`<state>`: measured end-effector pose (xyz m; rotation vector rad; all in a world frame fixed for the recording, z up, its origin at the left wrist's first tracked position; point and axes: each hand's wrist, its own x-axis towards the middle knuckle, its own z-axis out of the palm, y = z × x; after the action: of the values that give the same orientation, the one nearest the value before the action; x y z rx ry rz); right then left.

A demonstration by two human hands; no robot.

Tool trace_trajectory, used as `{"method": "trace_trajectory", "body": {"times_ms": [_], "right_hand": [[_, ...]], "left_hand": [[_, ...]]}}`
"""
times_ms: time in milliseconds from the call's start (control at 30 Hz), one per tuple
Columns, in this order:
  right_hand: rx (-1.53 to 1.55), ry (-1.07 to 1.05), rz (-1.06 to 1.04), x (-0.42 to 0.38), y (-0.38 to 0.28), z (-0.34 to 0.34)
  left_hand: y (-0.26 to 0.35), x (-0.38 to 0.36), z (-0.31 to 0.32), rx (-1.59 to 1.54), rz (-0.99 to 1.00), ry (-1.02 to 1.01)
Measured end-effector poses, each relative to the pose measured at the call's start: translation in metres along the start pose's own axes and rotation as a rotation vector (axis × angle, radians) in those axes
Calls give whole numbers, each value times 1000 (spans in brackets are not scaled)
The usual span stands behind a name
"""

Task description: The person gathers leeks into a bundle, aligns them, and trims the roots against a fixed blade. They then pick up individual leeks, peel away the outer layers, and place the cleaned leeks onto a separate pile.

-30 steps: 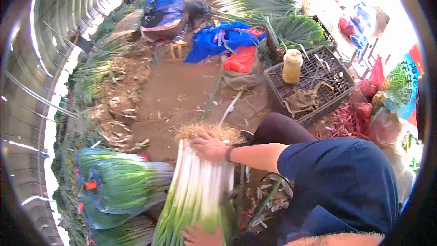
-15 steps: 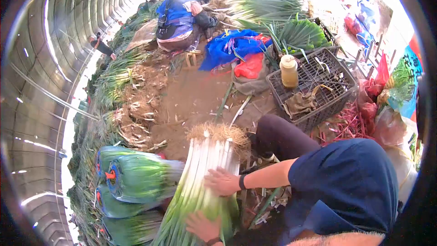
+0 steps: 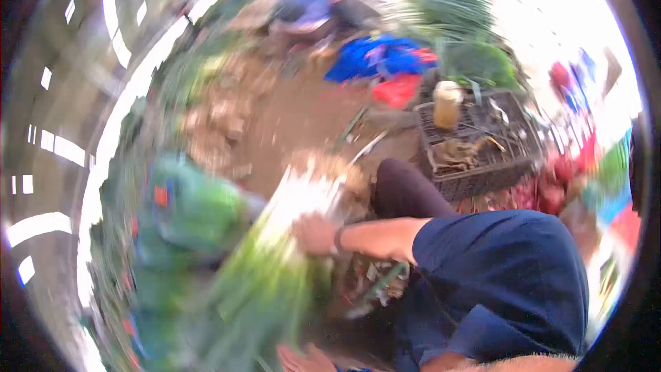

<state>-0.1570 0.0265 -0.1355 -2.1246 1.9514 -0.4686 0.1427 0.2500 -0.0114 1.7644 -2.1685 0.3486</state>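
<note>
A large bunch of green onions [image 3: 265, 255] lies slanted in front of me, with pale roots at the far end and green leaves toward me. My right hand [image 3: 318, 234], with a dark band at its wrist, rests against the right side of the white stalks. Motion blur hides how its fingers are set. At the lower edge, my left hand [image 3: 304, 358] is partly out of frame beside the leaf ends. Its fingers look stretched out, and nothing shows in them. Wrapped bundles of green onions [image 3: 189, 210] lie left of the bunch, blurred.
A black plastic crate [image 3: 475, 165] stands ahead to the right, carrying a jar [image 3: 447, 105] and a brown cloth [image 3: 458, 155]. Behind it are blue sheeting [image 3: 375, 58] and a tall onion pile [image 3: 451, 0]. Another person [image 3: 310, 0] sits at the far left.
The view has swung and blurred. The onion bunch now leans more, its leaves lower left. My left hand has come off the leaves toward the bottom edge; my right hand remains at the stalks.
</note>
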Motion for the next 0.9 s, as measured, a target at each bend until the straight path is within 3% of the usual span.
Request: {"method": "trace_trajectory", "body": {"times_ms": [67,100,133,167,200,233,267,300,367,400,467,500,567,600,633,700,767,833,900], "right_hand": [[-75,-109,-49,18,11,11],[-111,120,-135,-15,-13,-35],[-205,238,-200,-20,-2,-12],[-352,-55,-451,28,30,25],[-610,-358,-478,33,2,1],[-270,-55,-402,12,8,3],[-374,-115,-444,39,32,31],[-664,132,-600,56,62,53],[-752,39,-514,54,57,39],[-774,35,-539,55,57,37],[-394,52,-499,55,62,36],[-411,48,-510,63,71,38],[-435,55,-547,81,87,44],[-340,1,-448,74,78,35],[-361,0,-454,67,65,28],[-182,46,-347,64,59,26],[-176,48,-353,58,55,18],[-181,83,-286,54,51,13],[-238,130,-266,43,45,4]], "left_hand": [[-21,-91,38,-365,-525,-22],[-17,-151,46,-405,-724,-3],[-5,-199,49,-428,-932,39],[2,-249,49,-386,-1053,-149],[15,-308,57,-263,-1100,-390],[41,-375,70,-314,-1113,-298],[73,-406,63,-333,-1193,-410],[97,-417,67,-382,-1219,-514],[146,-445,72,-458,-1355,-739],[163,-456,81,-589,-1354,-591],[200,-474,91,-618,-1344,-589],[209,-482,100,-629,-1332,-571],[216,-505,131,-615,-1284,-498],[216,-505,133,-578,-1235,-431],[208,-509,136,-701,-1438,-632],[184,-500,135,-623,-1357,-737],[172,-488,140,-517,-1447,-676],[164,-501,165,-474,-1377,-558],[153,-499,179,-529,-1493,-761]]}}
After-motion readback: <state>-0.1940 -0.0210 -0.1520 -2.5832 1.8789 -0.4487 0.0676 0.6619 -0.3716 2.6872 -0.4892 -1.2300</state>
